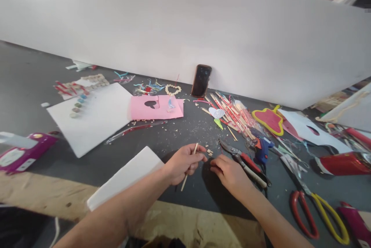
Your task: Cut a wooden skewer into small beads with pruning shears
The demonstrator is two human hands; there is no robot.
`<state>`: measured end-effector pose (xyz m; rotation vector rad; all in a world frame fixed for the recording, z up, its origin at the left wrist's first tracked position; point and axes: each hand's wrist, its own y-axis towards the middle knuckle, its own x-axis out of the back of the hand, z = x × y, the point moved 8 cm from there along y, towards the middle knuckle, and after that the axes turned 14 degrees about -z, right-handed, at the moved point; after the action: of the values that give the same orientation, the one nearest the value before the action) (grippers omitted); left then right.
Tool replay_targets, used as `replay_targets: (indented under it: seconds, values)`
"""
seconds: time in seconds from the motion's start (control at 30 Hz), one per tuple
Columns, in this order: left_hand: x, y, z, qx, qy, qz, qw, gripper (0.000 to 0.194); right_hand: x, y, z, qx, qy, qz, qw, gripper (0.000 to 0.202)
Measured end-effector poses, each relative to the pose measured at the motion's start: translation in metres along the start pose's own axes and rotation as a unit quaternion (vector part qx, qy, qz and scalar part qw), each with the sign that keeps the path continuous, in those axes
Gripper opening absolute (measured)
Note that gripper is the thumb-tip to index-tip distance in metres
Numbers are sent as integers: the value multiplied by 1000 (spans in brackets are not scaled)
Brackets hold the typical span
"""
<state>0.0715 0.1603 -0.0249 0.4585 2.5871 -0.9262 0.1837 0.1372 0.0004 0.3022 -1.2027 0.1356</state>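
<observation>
A thin wooden chopstick (186,180) slants through my left hand (185,163), pinched by thumb and fingers over the dark table. Just right of it, my right hand (227,170) rests low by the tabletop with its fingers curled in. Whatever may be between those fingertips is hidden. Small cut wooden pieces (210,152) lie just beyond the two hands, with light crumbs scattered around. Pruning shears (243,163) with red and pale handles lie close to the right of my right hand. Under my left forearm is a white foam block (124,178).
Paper-wrapped chopsticks (226,110) lie in a heap behind the shears, near a blue glue gun (262,149). Large scissors (307,194) and a red can (344,163) are at right. A phone (201,81) leans on the white panel. Pink card (139,108) overlaps a white board (87,135).
</observation>
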Motion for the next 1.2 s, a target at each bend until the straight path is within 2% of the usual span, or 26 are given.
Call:
replay_targets:
  seconds: [0.33,0.53,0.77,1.0,1.2]
  values:
    - [-1,0,1,0,0,3,1000,28,-8,-8,10,50,-39,-10,998,21]
    - [-1,-1,-2,-5,-1,3,1000,27,3,4,-10,0,-57,-36,998,18]
    - [-1,0,-2,-9,0,4,1000,26,-5,10,-1,7,-64,-13,998,16]
    - [1,0,-1,-6,0,5,1000,27,14,-4,-25,-41,-73,-13,996,19]
    - [1,0,1,0,7,4,1000,29,12,-18,-19,-26,-53,-7,998,16]
